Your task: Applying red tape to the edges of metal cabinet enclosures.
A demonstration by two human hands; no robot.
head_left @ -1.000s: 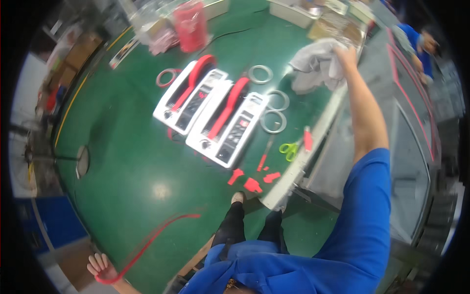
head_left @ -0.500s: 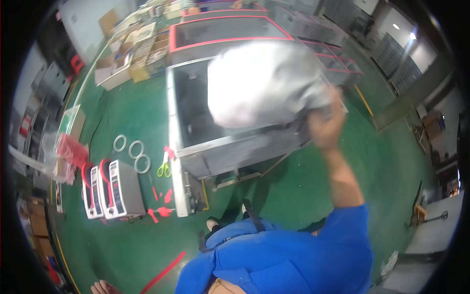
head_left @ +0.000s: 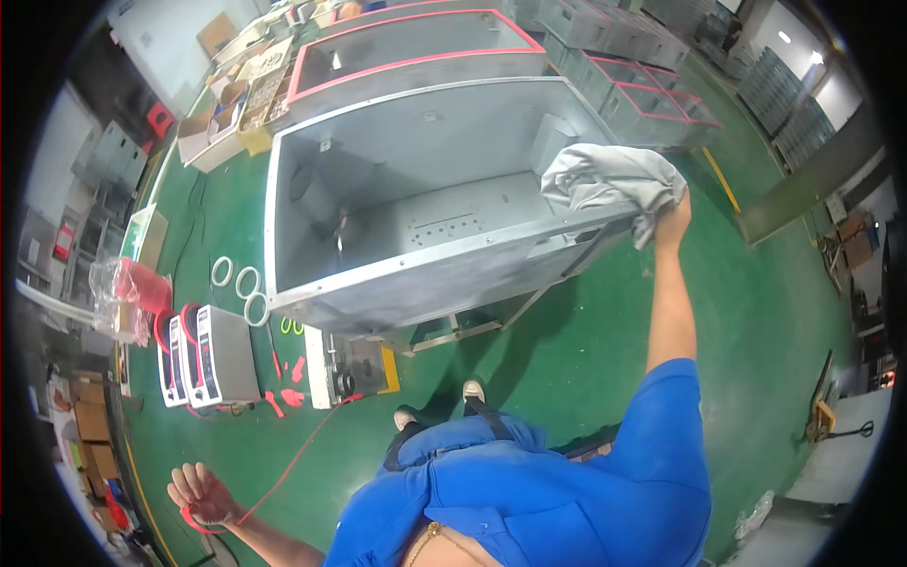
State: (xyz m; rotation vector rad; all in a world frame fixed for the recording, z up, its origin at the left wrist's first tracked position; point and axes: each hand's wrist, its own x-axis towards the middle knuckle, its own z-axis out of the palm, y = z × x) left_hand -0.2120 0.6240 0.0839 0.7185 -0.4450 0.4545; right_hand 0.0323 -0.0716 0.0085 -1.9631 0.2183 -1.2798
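Observation:
A grey cloth [head_left: 614,180] is bunched in my right hand [head_left: 673,219], whose fingers are closed around its right end. The cloth lies over the front right corner of an open grey metal box [head_left: 378,279], which is raised on a frame. Inside, the box has a perforated bottom and blocks in its corners. At the lower left, my left hand [head_left: 200,493] has its fingers curled, with a red strip [head_left: 283,477] looped by the palm and wrist. From there the thin strip stretches up to the bench device below the box.
Two white devices with red cables [head_left: 227,359] stand left of the box, near several white rings [head_left: 248,282] and red scraps [head_left: 288,397]. Behind it are red-edged boxes [head_left: 416,42]; more grey boxes [head_left: 652,104] are stacked at right. A pallet jack [head_left: 831,420] stands far right.
The cloth, spread and blurred over the box before, is now gathered at its right corner. My left hand has risen further into view, with the red strip stretched from it. The view has shifted.

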